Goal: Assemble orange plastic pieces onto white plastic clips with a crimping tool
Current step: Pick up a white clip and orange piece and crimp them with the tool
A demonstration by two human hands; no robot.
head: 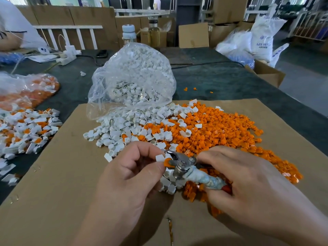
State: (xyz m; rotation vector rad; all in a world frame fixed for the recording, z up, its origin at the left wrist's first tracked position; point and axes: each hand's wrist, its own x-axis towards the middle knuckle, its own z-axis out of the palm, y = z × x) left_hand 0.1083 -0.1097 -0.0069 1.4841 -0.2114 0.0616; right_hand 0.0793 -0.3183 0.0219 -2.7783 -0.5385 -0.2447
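Head view looks down on a cardboard sheet (62, 174) laid over a dark table (221, 80), with both hands close together low in the middle. The left hand (131, 174) pinches a white clip (160, 158) between thumb and curled fingers, holding it up to the nose of the crimping tool (184, 164). An orange piece (166, 162) sits right at the tool's metal tip, touching the clip. The right hand (248, 183) is wrapped round the tool's taped handles. How far the jaws are squeezed I cannot tell, since the tip hides behind the parts.

My guess is that the press is about to happen or is happening. The main risk is the left thumb and forefinger: they lie just beside the metal tip, and a hard squeeze could nip them. If the orange piece is not square on the clip (its seating is too small to judge), the squeeze may push it in crooked, crack it, or flick it away. The pinch on the clip is a light one, so a twist from the tool could also pull it loose. It would then drop among the loose white clips (120, 132) and the orange heap (221, 132) directly below, where a half-joined part would be hard to find again. Finished pieces (26, 132) lie well apart on the left, and an open clear bag (134, 75) of clips spills beyond.
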